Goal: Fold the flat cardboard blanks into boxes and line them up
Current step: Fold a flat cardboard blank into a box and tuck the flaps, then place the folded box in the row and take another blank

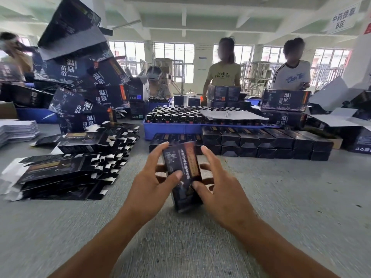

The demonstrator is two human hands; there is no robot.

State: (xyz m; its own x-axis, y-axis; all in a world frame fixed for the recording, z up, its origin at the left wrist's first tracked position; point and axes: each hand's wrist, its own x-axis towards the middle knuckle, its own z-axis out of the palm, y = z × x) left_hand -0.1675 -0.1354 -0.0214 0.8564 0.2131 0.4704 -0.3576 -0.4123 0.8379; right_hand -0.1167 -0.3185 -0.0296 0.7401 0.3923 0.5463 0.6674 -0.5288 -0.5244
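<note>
a person's left hand [154, 178] and right hand [217, 186] hold a small dark printed cardboard box [183, 173] between them above a grey fabric-covered table [281, 197], thumbs on its upper face and fingers curled round its sides. to the left lie fanned stacks of flat black-and-white cardboard blanks [66, 175]. just beyond the hands, folded dark boxes [261, 141] stand in a two-tier row in front of a blue plastic tray [172, 129] packed with dark capped bottles [180, 114]. a leaning pile of large navy cartons with white chinese lettering [86, 85] rises at the left. three workers [223, 71] stand or sit across the table before bright windows [174, 59].
</note>
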